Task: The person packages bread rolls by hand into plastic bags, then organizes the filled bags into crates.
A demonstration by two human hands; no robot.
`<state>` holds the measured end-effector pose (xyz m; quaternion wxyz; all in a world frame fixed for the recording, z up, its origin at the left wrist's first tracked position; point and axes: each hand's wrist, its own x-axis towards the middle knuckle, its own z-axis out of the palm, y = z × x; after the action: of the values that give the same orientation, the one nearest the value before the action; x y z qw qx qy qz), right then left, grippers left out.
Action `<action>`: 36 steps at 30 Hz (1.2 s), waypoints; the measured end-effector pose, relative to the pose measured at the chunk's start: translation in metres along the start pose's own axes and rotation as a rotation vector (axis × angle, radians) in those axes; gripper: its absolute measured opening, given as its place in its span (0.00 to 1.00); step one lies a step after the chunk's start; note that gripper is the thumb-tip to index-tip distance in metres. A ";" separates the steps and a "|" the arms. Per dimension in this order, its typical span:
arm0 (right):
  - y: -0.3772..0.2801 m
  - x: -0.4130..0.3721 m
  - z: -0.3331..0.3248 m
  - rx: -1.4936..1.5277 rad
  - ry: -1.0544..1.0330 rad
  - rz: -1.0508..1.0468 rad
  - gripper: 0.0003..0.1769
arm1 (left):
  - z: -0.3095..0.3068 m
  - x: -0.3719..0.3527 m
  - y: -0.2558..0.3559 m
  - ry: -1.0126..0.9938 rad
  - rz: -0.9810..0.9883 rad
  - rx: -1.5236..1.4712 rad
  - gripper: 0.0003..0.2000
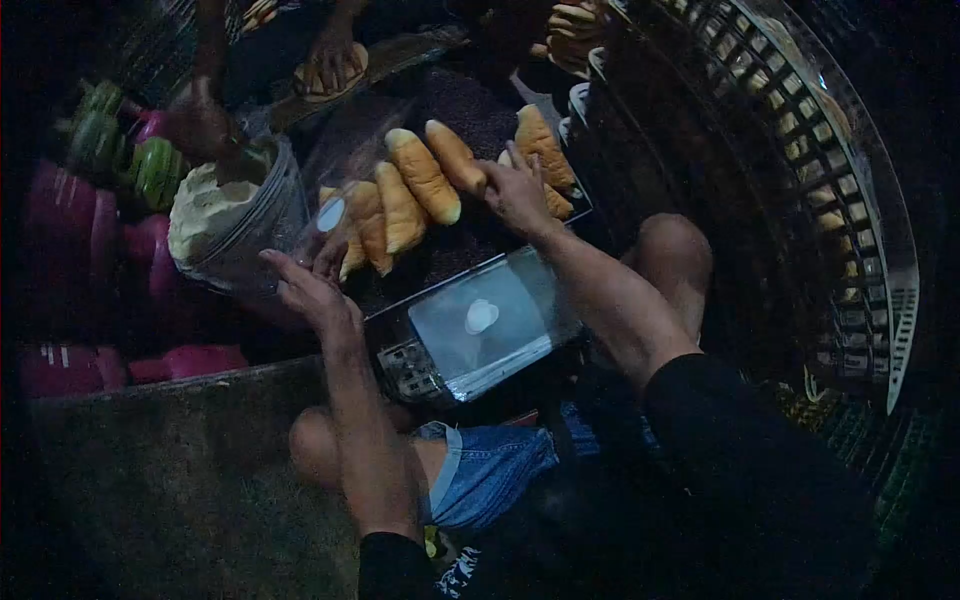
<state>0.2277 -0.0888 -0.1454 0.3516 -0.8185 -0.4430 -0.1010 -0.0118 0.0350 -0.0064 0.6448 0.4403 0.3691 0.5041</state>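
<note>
Several long golden bread rolls lie side by side on a dark surface in front of me. At the right end of the row, my right hand (520, 198) grips the lower end of one bread roll (455, 155), some fingers stretched towards the bread (543, 145) beyond it. My left hand (315, 292) is by the row's left end, thumb spread away from the fingers. Those fingers touch a clear plastic bag (318, 175) with a white round label, close to the leftmost rolls. Whether the bag covers these rolls is hard to tell.
A tub of pale cream (215, 215) stands left, with another person's hand (205, 120) reaching to it. Their other hand (335, 65) presses flat round bread. Before my lap sits a metal box with a pale lid (480, 315). A large plastic crate (800, 150) rises right.
</note>
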 end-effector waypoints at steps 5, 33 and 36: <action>-0.008 0.030 -0.119 0.471 -0.431 0.390 0.18 | 0.013 0.009 -0.014 0.151 0.048 0.090 0.35; -0.143 0.012 -0.195 0.662 -0.217 0.306 0.26 | 0.043 -0.065 0.022 -0.512 -0.433 -0.462 0.27; -0.190 -0.003 -0.160 0.458 0.237 -0.273 0.28 | 0.026 -0.046 0.021 -0.650 -0.506 -0.824 0.29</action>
<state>0.0977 -0.1291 0.0628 0.5598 -0.6331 -0.5160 -0.1397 -0.0043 -0.0127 0.0236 0.9435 0.1833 0.0196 0.2752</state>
